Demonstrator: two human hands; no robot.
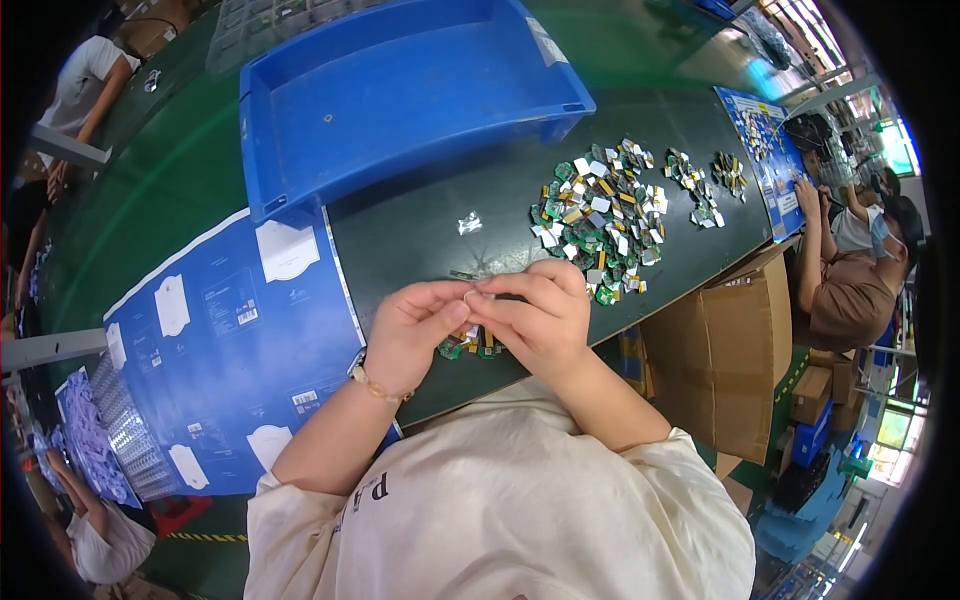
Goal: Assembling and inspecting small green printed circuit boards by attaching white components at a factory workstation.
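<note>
My left hand (412,328) and my right hand (540,315) meet over the dark tabletop, fingertips pinched together. Between them is a small pale piece (470,298), mostly covered by the fingers, so its kind does not show. Under and behind the hands lies a small heap of green, white and gold electronic pieces (472,345), partly hidden. To the right spreads a large pile of similar small circuit-board pieces (600,215). A little beyond my fingers lies a shiny silvery-white scrap (469,223).
An open blue plastic bin (400,110) stands at the far side. Blue printed sheets (240,350) cover the left. Smaller heaps (695,185) lie beyond the big pile. A cardboard box (715,350) stands by the right edge. A masked co-worker (850,290) works at the right.
</note>
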